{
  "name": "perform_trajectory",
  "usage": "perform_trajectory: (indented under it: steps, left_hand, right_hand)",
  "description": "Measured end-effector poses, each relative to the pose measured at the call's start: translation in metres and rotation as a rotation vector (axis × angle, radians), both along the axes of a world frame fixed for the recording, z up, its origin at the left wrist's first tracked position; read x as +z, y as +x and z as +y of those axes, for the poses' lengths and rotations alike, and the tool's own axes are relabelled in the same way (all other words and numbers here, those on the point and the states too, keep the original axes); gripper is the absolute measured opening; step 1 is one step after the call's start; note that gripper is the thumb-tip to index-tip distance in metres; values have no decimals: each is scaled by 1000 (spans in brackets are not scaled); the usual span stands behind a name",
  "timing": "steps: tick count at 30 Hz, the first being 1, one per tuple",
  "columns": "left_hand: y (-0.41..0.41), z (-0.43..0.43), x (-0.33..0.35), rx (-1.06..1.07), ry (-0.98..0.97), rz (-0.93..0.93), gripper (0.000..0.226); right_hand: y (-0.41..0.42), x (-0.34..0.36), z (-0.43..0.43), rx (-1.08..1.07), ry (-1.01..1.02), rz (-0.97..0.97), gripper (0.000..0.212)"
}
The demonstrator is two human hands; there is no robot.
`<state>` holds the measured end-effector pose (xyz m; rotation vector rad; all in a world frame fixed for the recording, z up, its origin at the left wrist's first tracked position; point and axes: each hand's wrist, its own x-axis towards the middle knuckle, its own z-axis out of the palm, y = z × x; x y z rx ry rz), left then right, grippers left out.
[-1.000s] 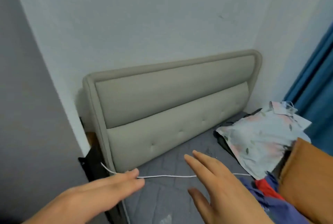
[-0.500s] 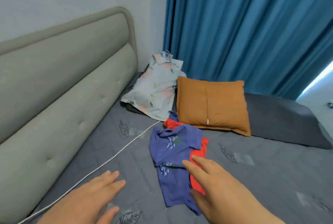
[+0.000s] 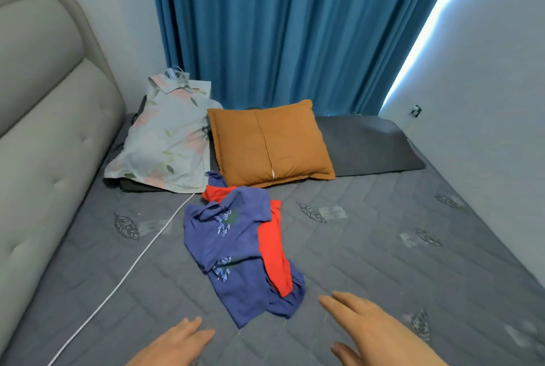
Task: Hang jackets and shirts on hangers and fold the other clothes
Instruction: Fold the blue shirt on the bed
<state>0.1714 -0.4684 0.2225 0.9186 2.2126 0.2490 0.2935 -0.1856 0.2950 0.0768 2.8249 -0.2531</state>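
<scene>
- Left hand (image 3: 177, 342): nearest item, at the lower edge of view; fingers straight and together, reaching forward, holding nothing; apart from the cloth.
- Right hand (image 3: 371, 333): lower right; fingers extended, thumb spread, empty; its fingertips lie just beside the near hem of the clothes pile without touching it.
- Step in hand, as judged: reaching for the top garment of the pile. Advice: take the blue piece by two separate points, shoulders or waistband, lift it free of the red one beneath, and shake it out before laying it flat; a single grab at the middle would likely drag both pieces together.
- Blue garment (image 3: 233, 253): mid-bed, crumpled, purple-blue with small pale leaf embroidery; soft and limp, type cannot be told.
- Red garment (image 3: 275, 250): plain, lying partly under the blue one and showing at its right and far edges.
- White cord (image 3: 141, 256): runs diagonally across the grey quilted bedspread (image 3: 383, 262), left of the pile.
- Floral shirt (image 3: 165, 141): farther, by the headboard (image 3: 44, 129); pale, collared, apparently on a hanger, resting over a dark item.
- Orange pillow (image 3: 265, 144): just beside the shirt, touching the pile's far tip.
- Blue curtain (image 3: 280, 26): behind the bed.
</scene>
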Motion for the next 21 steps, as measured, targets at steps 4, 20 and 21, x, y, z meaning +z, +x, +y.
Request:
perform_trajectory:
  steps: [4, 20, 21]
  left_hand:
    - [-17, 21, -30, 28, -104, -95, 101]
    - [-76, 113, -190, 562, 135, -238, 70]
    - [-83, 118, -216, 656, 165, -299, 56]
  right_hand:
    - [7, -24, 17, -69, -101, -190, 73]
    - [-83, -225, 98, -270, -479, -395, 65]
    - [-94, -250, 97, -294, -491, -405, 63]
